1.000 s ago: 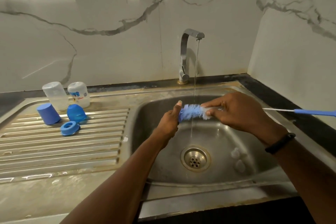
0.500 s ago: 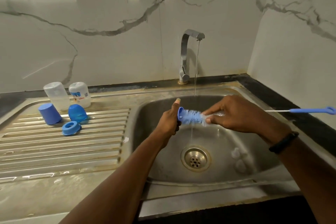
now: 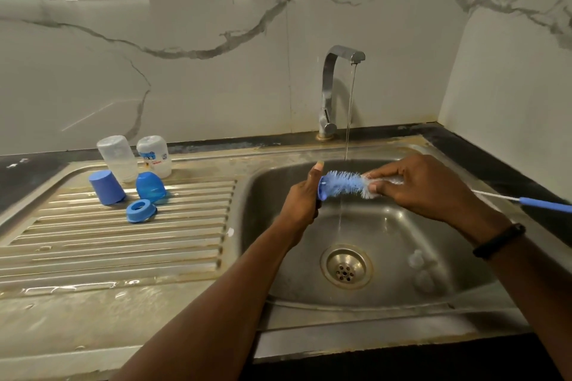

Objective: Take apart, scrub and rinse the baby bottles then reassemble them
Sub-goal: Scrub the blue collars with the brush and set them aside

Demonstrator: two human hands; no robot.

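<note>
Over the sink basin, my left hand (image 3: 301,199) grips a small blue bottle part (image 3: 322,192), mostly hidden in the fingers. The blue-and-white bristle head of a bottle brush (image 3: 345,184) is pushed into that part, under the thin stream of tap water. My right hand (image 3: 418,184) pinches the brush at the base of its bristles; its wire and blue handle (image 3: 544,204) stick out to the right. Two clear bottles (image 3: 117,158) (image 3: 154,155) stand upside down on the drainboard. Beside them are two blue caps (image 3: 106,186) (image 3: 150,187) and a blue ring (image 3: 140,210).
The tap (image 3: 332,93) is running into the steel sink (image 3: 402,303). Two clear teats (image 3: 416,258) lie on the basin floor right of the drain (image 3: 345,267). The ribbed drainboard (image 3: 123,244) spreads to the left. Marble walls close in behind and on the right.
The brush head was pushed left into the blue part half a second ago and has now slid back right, showing more bristles. The handle end has dropped a little.
</note>
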